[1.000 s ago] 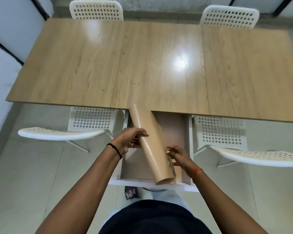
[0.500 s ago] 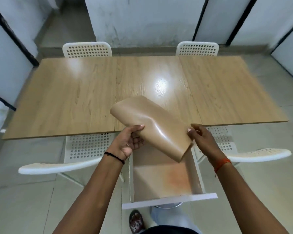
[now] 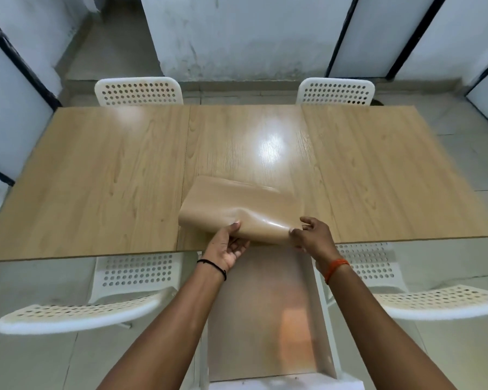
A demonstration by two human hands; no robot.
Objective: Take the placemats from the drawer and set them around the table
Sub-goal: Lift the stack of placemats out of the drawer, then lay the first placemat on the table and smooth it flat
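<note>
A tan, glossy bundle of placemats (image 3: 237, 209), loosely curled, lies on the near middle of the wooden table (image 3: 110, 178). My left hand (image 3: 226, 249) grips its near edge from below. My right hand (image 3: 312, 235) pinches the near right corner. Below the table edge the white drawer (image 3: 326, 333) stands pulled out, its brown bottom (image 3: 259, 319) showing with nothing visible in it.
Two white perforated chairs (image 3: 138, 91) (image 3: 335, 91) stand at the far side of the table. Two more chairs (image 3: 96, 311) (image 3: 434, 299) flank the drawer on my side. White walls with black frames surround the room.
The rolled bundle came up out of the drawer and forward onto the table, uncurling partly. Both hands followed it. The view tilted up to show the far wall.
</note>
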